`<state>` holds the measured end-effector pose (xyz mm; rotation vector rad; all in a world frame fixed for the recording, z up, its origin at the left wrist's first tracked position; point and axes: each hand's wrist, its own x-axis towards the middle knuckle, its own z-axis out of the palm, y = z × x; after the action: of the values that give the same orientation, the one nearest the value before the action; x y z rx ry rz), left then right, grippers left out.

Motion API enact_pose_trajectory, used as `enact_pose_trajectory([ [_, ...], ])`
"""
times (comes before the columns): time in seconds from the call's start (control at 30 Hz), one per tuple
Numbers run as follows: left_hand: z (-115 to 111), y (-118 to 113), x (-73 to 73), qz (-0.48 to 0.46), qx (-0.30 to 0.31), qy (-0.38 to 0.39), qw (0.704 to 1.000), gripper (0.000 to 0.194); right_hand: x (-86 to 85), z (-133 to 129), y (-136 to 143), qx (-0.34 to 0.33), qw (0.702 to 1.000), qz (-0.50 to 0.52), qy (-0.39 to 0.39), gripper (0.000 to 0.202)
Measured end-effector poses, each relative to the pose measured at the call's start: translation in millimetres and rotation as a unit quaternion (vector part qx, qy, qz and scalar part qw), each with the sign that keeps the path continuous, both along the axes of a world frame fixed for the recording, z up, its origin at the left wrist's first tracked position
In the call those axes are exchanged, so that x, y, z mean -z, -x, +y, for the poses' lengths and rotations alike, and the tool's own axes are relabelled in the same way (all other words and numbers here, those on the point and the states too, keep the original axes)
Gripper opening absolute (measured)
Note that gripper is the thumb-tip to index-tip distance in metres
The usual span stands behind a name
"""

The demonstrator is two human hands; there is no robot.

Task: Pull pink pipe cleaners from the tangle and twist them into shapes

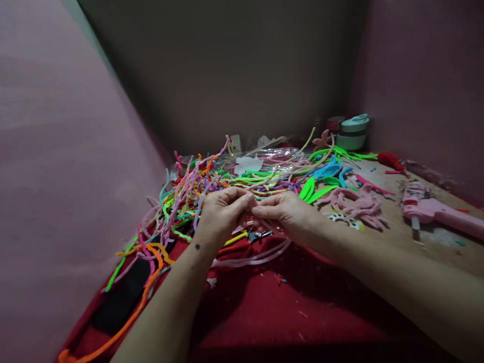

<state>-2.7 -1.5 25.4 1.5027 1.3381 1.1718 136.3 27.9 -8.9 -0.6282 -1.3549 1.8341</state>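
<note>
My left hand point(227, 209) and my right hand point(282, 212) meet fingertip to fingertip over the middle of the table. Both are pinched closed on pale pink pipe cleaners point(273, 228), whose strands run down between the hands. The exact spot they grip is small and partly hidden by the fingers. Below the hands, long pale pink strands point(251, 261) curve across the red cloth. Pliers with dark jaws point(259, 235) lie just under the fingers. A heap of multicoloured pipe cleaners point(189, 189) spreads behind and to the left.
At the right lie a pink glue gun point(434, 209), a bundle of pink pipe cleaners point(359, 204) and a white disc with holes point(346, 221). A teal container point(351, 133) stands at the back right. A dark flat object point(123, 297) is at the left edge. Walls flank both sides.
</note>
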Motion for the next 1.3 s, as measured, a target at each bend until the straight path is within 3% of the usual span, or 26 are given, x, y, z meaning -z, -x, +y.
enact_pose_trajectory([
  [0.2, 0.4, -4.7, 12.6, 0.082, -0.109, -0.121, 0.983, 0.014, -1.0, -5.2, 3.3, 0.006, 1.000, -0.028, -0.004, 0.021],
  [0.43, 1.8, -9.6, 18.4, 0.035, -0.127, -0.105, 0.986, 0.013, 0.3, -9.0, 7.5, 0.028, 0.998, -0.048, -0.023, 0.024],
  [0.57, 7.7, -6.2, 20.3, -0.006, -0.095, -0.088, 0.992, 0.018, 2.2, -4.8, 5.9, 0.014, 1.000, -0.022, 0.001, 0.025],
  [0.67, 10.5, -3.7, 17.9, -0.073, -0.064, -0.028, 0.995, 0.023, 3.8, 0.3, 3.9, 0.066, 0.997, 0.025, 0.039, 0.020],
  [0.77, 10.3, -3.1, 17.4, -0.130, 0.011, 0.075, 0.989, 0.025, 6.0, 4.8, 2.5, 0.131, 0.987, 0.075, 0.060, 0.025],
  [0.9, 7.6, -7.6, 25.2, -0.144, 0.120, 0.137, 0.973, 0.024, 9.9, 6.0, 3.7, 0.111, 0.983, 0.124, 0.080, 0.027],
  [1.1, 7.1, -11.7, 32.5, -0.153, 0.112, 0.150, 0.970, 0.022, 13.3, 3.4, 6.8, 0.103, 0.982, 0.130, 0.085, 0.022],
  [1.3, 10.7, -6.4, 30.7, -0.164, 0.100, 0.155, 0.969, 0.021, 4.6, 6.5, 3.5, 0.104, 0.983, 0.130, 0.078, 0.019],
])
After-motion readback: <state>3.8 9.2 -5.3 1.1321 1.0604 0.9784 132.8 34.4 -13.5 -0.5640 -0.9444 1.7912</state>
